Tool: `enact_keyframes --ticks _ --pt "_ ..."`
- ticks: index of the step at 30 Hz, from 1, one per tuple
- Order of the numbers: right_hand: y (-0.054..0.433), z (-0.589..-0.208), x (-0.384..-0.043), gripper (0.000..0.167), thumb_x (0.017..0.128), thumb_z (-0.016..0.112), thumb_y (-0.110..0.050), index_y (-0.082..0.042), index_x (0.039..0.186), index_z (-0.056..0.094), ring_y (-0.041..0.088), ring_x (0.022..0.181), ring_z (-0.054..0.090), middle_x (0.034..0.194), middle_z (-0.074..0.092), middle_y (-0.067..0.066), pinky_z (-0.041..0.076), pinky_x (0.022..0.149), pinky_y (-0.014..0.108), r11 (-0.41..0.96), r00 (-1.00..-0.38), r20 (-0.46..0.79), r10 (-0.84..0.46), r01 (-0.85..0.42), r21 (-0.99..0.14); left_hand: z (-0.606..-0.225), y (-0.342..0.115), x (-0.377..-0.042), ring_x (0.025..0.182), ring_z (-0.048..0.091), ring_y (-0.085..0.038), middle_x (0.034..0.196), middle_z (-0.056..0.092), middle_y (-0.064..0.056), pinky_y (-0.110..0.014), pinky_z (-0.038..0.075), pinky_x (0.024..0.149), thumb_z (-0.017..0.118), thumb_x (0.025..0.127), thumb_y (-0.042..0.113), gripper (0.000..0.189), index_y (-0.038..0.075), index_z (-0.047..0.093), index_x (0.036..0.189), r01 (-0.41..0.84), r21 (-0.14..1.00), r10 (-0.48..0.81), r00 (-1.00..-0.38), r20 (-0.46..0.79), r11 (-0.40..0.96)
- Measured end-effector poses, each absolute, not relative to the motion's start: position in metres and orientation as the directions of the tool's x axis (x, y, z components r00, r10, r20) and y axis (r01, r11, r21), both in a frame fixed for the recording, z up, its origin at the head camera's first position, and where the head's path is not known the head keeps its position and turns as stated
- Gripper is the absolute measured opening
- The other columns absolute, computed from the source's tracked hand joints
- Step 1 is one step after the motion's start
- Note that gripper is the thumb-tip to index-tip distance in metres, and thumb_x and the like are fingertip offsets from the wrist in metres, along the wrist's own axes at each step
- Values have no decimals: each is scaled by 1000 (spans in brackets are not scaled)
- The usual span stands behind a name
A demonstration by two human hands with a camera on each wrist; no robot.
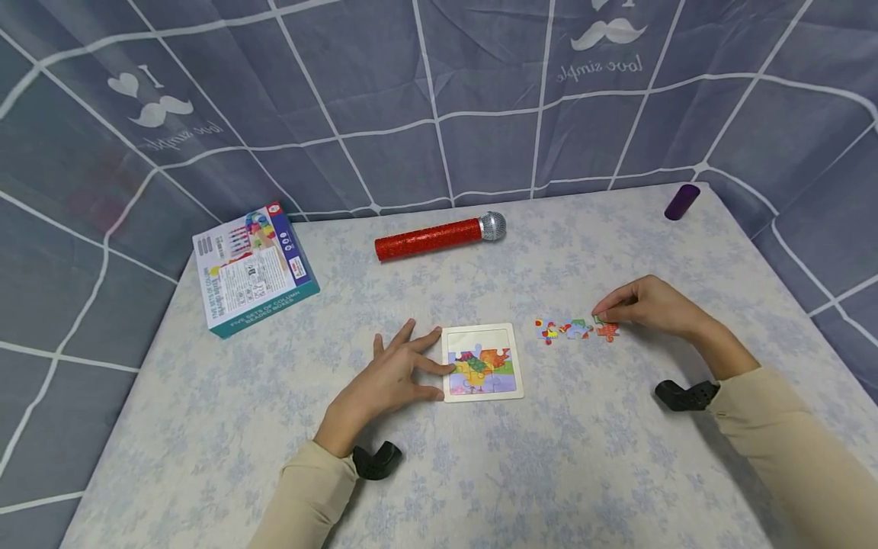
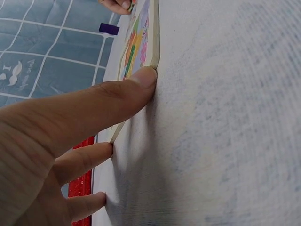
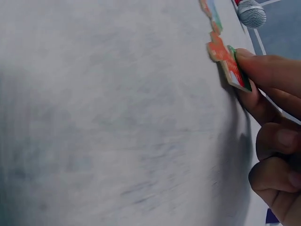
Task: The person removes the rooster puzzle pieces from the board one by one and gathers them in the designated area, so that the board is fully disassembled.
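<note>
A square puzzle board [image 1: 480, 329] with a pale rim lies on the table, its lower part filled with pieces showing a colourful bird. My left hand [image 1: 391, 377] rests at its left side, thumb on the near corner and spread fingers along the edge, as the left wrist view also shows. To the right of the board, loose puzzle pieces [image 1: 578, 329] lie in a row. At the right end of that row my right hand [image 1: 652, 306] pinches a red and green puzzle piece [image 3: 230, 66] between thumb and finger, low over the table.
Beyond the board lies a red glittery microphone [image 1: 432, 239] with a silver head. A boxed bead set [image 1: 254, 267] is at the back left, and a small purple cylinder [image 1: 682, 202] at the back right. Grey gridded curtains [image 1: 384, 91] hang behind the table.
</note>
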State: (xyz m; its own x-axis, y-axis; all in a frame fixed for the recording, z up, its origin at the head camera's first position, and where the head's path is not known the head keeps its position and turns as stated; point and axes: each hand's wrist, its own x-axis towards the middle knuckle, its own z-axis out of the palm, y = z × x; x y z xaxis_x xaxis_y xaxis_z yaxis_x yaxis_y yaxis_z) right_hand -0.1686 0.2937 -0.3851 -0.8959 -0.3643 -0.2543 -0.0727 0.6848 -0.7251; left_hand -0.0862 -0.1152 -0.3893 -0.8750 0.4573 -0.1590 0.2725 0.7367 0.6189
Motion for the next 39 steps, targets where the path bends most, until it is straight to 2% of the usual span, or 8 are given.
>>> enact_keyframes --ticks 11,25,34,39 --pt "292 -386 -164 18 91 72 -21 -8 101 78 7 83 57 95 74 3 47 70 22 717 -916 -197 -348 -125 -686 -389 -116 -87 149 7 -39 153 39 -9 -75 -9 104 88 72 19 41 16 77 111 293 622 470 -871 -139 726" --pt "290 -389 -161 13 89 74 -24 -13 94 79 9 82 57 90 73 -2 43 70 23 747 -933 -129 -335 -180 -640 -389 -116 -85 148 6 -40 153 39 -10 -76 -8 104 87 73 20 35 16 78 107 295 616 470 -871 -140 730" --pt "285 -392 -159 12 89 73 -22 -12 96 76 8 61 49 92 69 2 41 57 26 734 -947 -32 -321 -227 -640 -392 -115 -83 147 11 -42 149 45 -12 -77 -6 103 89 70 18 30 13 80 98 304 625 460 -882 -99 719" --pt "269 -387 -157 7 89 73 -18 -13 94 75 9 56 48 89 65 1 40 52 26 693 -937 41 -347 -286 -661 -393 -113 -85 147 15 -42 145 50 -11 -78 -3 102 92 66 15 26 13 80 89 294 622 432 -899 -79 726"
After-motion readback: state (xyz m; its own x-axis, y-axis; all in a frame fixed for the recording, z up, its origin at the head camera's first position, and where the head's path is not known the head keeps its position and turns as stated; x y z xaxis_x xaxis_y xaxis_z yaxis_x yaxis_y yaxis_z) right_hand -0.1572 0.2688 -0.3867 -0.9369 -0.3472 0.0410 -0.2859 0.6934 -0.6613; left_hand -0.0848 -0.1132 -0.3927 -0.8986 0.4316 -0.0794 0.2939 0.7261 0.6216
